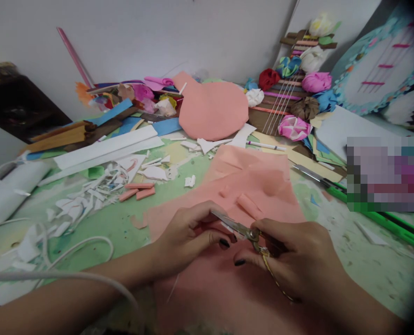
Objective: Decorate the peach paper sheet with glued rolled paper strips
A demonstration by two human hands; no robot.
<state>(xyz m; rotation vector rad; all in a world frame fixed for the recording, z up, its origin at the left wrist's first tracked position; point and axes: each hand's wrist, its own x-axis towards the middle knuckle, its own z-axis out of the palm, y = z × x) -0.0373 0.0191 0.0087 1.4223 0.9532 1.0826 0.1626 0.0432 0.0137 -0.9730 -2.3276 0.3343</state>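
Right grip (304, 246) holds scissors (253, 234) between scraps (96, 194) and cutter (338, 191).

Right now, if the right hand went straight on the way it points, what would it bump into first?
Probably the left hand: the right hand and the scissors it holds point that way. Depth is unclear, so I can't tell whether the blades touch it.
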